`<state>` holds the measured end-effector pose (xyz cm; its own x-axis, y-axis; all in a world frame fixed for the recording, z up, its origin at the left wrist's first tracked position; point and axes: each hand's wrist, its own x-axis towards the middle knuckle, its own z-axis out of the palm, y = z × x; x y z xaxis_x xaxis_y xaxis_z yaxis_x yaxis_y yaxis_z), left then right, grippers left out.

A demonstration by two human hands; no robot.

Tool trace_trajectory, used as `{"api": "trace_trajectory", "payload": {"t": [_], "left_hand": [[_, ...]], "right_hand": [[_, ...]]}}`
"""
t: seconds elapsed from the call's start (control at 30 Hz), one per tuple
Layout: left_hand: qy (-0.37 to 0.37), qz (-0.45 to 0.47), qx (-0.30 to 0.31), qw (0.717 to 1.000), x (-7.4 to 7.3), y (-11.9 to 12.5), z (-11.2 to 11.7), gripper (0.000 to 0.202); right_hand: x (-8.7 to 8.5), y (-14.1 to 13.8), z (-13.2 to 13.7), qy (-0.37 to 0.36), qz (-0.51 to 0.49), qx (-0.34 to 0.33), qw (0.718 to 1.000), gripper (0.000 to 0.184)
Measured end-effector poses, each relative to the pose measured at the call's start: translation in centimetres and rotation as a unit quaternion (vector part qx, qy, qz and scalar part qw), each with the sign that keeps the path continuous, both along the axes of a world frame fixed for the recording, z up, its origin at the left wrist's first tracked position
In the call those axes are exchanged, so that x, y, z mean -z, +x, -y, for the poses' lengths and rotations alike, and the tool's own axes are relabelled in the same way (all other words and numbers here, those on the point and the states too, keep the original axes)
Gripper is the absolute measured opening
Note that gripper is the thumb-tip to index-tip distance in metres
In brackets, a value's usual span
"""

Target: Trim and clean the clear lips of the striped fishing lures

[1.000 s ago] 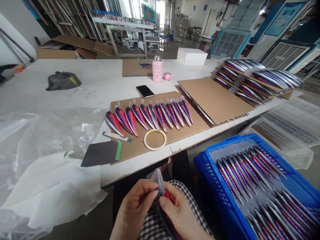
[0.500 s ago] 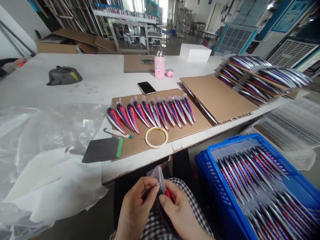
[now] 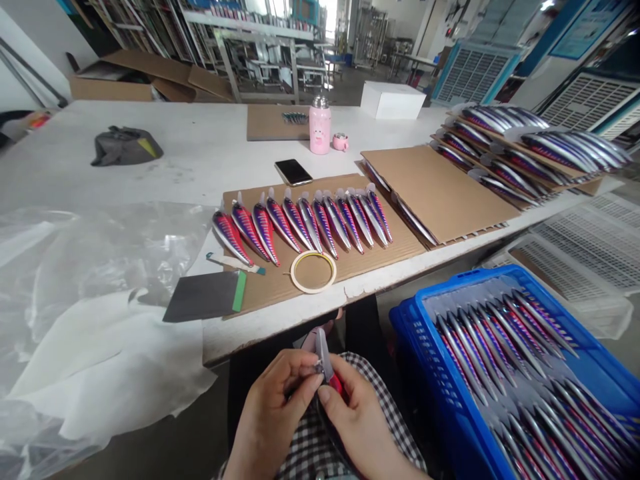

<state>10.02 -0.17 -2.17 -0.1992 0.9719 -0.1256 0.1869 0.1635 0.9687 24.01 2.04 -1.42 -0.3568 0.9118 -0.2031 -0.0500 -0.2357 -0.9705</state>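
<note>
Both grips are closed on one fishing lure [image 3: 326, 373] low over the lap, at 6 o'clock: the left hand [image 3: 277, 407] pinches the small metal eye at the lure's nose beside its clear lip, and the right hand [image 3: 360, 427] clasps the red body. Since a second ago the left fingertips have shifted up onto the nose, so the work looks centred on that end. At 3 o'clock stands a blue crate [image 3: 425, 333] full of similar lures. Beyond, at 12 o'clock on the surface [image 3: 200, 160], a finished row of lures [image 3: 305, 223] lies on cardboard [image 3: 395, 250] behind a tape ring [image 3: 313, 271]; farther off, a phone [image 3: 293, 172] and pink bottle [image 3: 320, 127].
</note>
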Motion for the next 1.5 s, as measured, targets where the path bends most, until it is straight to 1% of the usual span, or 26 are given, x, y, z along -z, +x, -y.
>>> {"api": "trace_trajectory", "payload": {"t": [0.13,0.3,0.4,0.53,0.67,0.87,1.0,1.17,1.33,1.5], "left_hand": [[-0.013,0.022,-0.010,1.000,0.1,0.2,0.1,0.007],[-0.009,-0.001,-0.025,1.000,-0.7,0.4,-0.1,0.005],[-0.016,0.020,-0.036,0.999,-0.8,0.4,-0.1,0.005],[-0.038,0.047,-0.041,0.997,-0.9,0.4,0.0,0.005],[-0.054,0.029,-0.036,0.997,-1.0,0.4,0.1,0.006],[-0.050,-0.009,-0.033,0.998,-0.8,0.5,0.2,0.006],[-0.047,-0.013,-0.020,0.999,-1.3,0.6,0.1,0.005],[-0.085,-0.009,-0.020,0.996,-2.0,0.8,-0.2,0.005],[-0.099,0.018,-0.026,0.995,-2.4,0.8,-0.4,0.005],[-0.108,0.081,-0.009,0.991,-2.3,0.3,-0.5,0.003]], "right_hand": [[0.1,0.0,0.4,0.032,0.039,-0.005,0.999,0.033],[0.4,0.0,0.6,0.066,0.081,-0.003,0.994,0.036],[0.7,0.1,0.7,0.079,0.100,-0.007,0.992,0.041],[1.1,0.1,0.9,0.063,0.107,-0.009,0.992,0.042],[1.4,0.2,1.0,0.050,0.103,-0.015,0.993,0.042],[1.9,0.4,1.2,0.051,0.091,-0.001,0.995,0.040],[1.6,0.6,1.0,0.043,0.084,-0.014,0.995,0.038],[1.5,0.6,0.9,0.049,0.079,-0.007,0.996,0.037],[1.8,0.9,1.0,0.038,0.086,-0.001,0.996,0.039],[1.5,1.0,0.8,0.029,0.076,-0.012,0.997,0.039]]}}
